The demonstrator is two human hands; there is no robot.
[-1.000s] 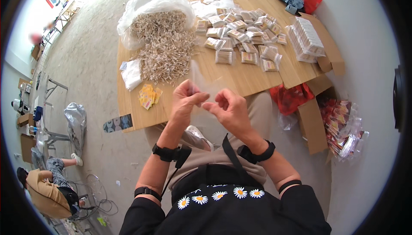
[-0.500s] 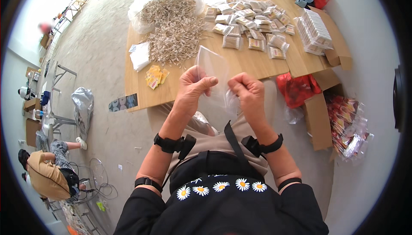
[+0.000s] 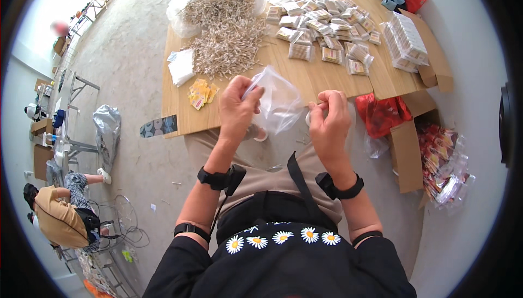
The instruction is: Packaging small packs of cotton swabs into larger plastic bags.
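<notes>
My left hand [image 3: 238,107] pinches a clear plastic bag [image 3: 279,101] by its upper left edge, and the bag hangs spread over the table's near edge. My right hand [image 3: 331,121] is just right of the bag, fingertips drawn together; what they hold, if anything, I cannot make out. Beyond my left hand lies a big heap of loose wooden-stick cotton swabs [image 3: 226,47], partly inside a large white plastic bag [image 3: 180,4]. Yellow printed cards [image 3: 201,93] and a stack of white plastic bags [image 3: 181,69] lie left of it.
Many filled swab packs [image 3: 327,23] cover the far right of the wooden table [image 3: 261,83]. Clear plastic trays [image 3: 403,42] stand at its right end. Below are a red bag [image 3: 381,115], an open carton [image 3: 407,162] and printed packaging [image 3: 444,162]. Another person [image 3: 62,216] is at lower left.
The clear bag has opened out wider and swung up. My right hand has moved right and slightly down, away from the bag's lower part; my left hand has shifted slightly left.
</notes>
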